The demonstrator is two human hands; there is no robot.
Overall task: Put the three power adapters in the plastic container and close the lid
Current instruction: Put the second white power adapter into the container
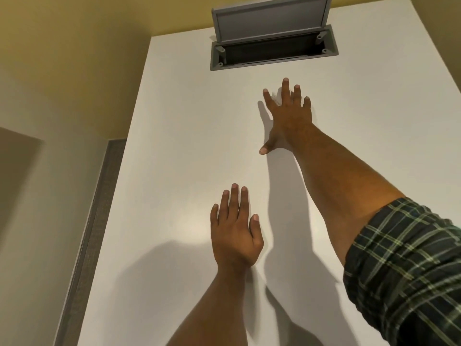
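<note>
Both of my hands lie flat, palms down, on a white table (174, 158). My left hand (235, 231) rests near the middle of the table with its fingers close together and holds nothing. My right hand (287, 116) reaches farther away, fingers spread, and is also empty. No power adapters and no plastic container are in view.
A grey cable hatch (273, 49) is set into the table's far end, its lid (272, 18) standing open. The table's left edge runs beside a grey strip (94, 221) and a pale wall. A plaid sleeve (404, 270) covers my right upper arm.
</note>
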